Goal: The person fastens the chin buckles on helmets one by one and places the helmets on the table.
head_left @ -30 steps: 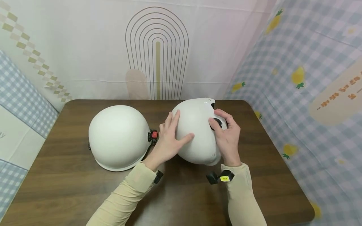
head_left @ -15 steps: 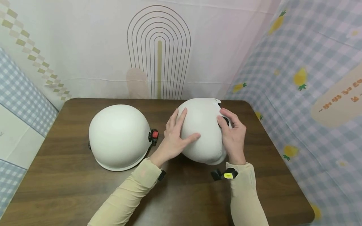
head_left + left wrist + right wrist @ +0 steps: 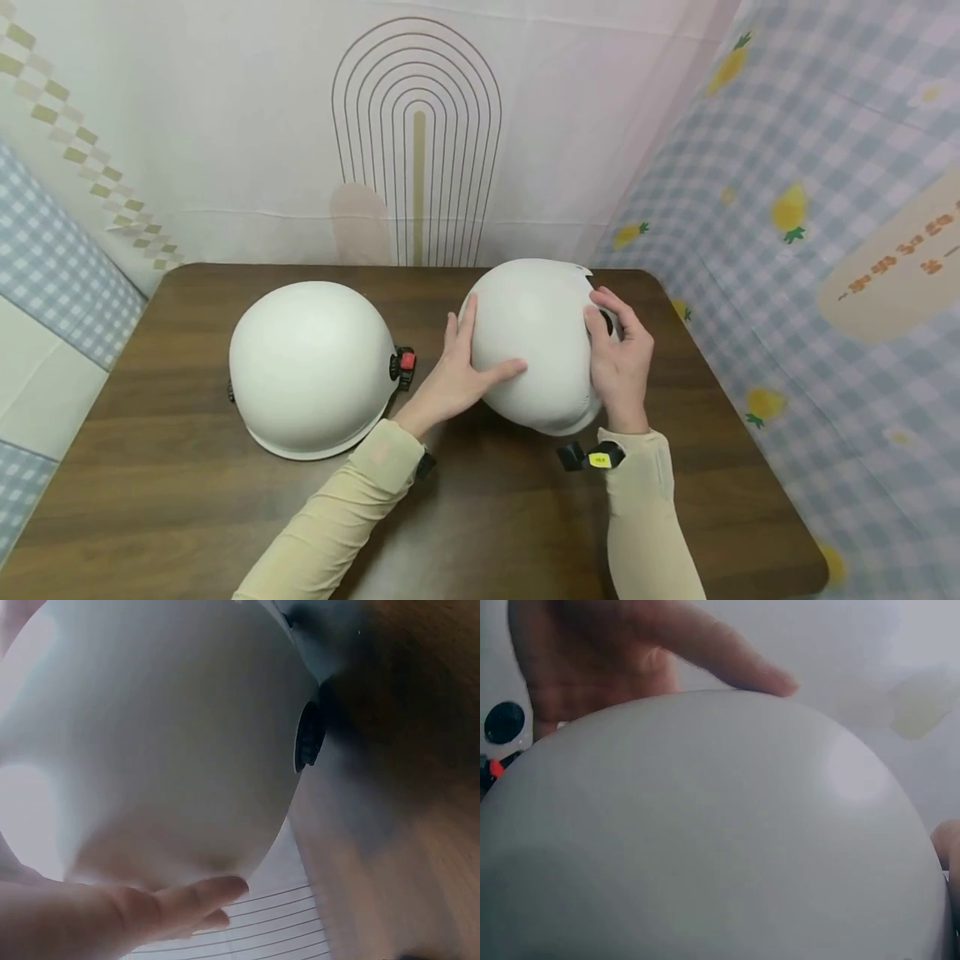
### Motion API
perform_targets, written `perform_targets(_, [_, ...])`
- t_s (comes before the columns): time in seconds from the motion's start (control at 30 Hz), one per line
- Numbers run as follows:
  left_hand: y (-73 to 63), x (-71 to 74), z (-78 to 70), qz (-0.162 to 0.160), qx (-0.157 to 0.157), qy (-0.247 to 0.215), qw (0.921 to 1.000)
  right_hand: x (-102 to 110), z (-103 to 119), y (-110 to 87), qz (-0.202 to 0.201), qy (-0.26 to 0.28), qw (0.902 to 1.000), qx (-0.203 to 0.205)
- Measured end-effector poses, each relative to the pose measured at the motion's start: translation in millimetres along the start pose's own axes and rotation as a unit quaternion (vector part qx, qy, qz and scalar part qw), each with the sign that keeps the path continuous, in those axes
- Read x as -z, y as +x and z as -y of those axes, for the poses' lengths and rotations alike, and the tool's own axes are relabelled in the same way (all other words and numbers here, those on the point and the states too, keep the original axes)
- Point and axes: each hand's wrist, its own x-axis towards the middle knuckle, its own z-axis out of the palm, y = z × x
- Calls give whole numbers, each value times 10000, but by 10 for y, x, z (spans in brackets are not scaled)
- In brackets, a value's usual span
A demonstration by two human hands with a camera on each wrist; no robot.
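A white helmet [image 3: 536, 342] stands dome up on the right half of the table, between my two hands. My left hand [image 3: 457, 371] rests on its left side with fingers straight and thumb spread across the shell. On the opposite side, my right hand [image 3: 621, 358] holds the helmet with bent fingers and thumb around a black round disc [image 3: 606, 323], which is partly covered. In the left wrist view another black disc [image 3: 309, 737] shows at the shell's edge. A second white helmet [image 3: 311, 367] sits to the left, untouched.
The brown wooden table [image 3: 187, 517] has a rounded corner at the right front. A black fitting with a red buckle [image 3: 407, 362] sticks out from the left helmet toward my left hand. Patterned cloth [image 3: 750, 167] hangs behind and to the right.
The right helmet has shifted a little to the right and turned, so its black disc shows less. Both hands have moved right with it. The left helmet stays in place.
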Motion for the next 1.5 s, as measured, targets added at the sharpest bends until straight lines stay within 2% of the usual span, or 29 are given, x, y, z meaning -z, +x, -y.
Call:
perform_targets(0.13, [25, -3, 36, 7, -112, 161, 9998, 16, -43, 16, -45, -27, 9996, 271])
perform_targets(0.2, [35, 0, 42, 32, -170, 264, 9995, 36, -63, 26, -116, -61, 9996, 264])
perform_targets(0.4, [44, 5, 36, 48, -278, 356, 9990, 66, -92, 49, -321, -216, 9991, -182])
perform_targets(0.63, [57, -31, -20, -300, -117, 488, 9983, 32, -177, 12, -368, -152, 9968, -693])
perform_targets(0.73, [60, -62, -55, -384, 46, 414, 9984, 28, -422, 24, -482, -77, 9955, -817])
perform_targets(0.87, [67, -98, -69, -286, 336, 173, 9989, 31, -719, 36, -584, -105, 9950, -805])
perform_targets(0.97, [78, -107, -66, -220, 373, 161, 9989, 41, -752, 7, -571, -175, 9948, -823])
perform_targets(1.07, [87, -95, -64, -222, 349, 264, 9988, 63, -779, -12, -467, -460, 9939, -891])
perform_targets(1.23, [103, -77, -44, -250, 341, 418, 9982, 107, -810, -27, -5, -1191, 9881, -969])
perform_targets(1.5, [125, -111, -24, -222, 314, 536, 9978, 159, -852, -38, 447, -1527, 9835, -865])
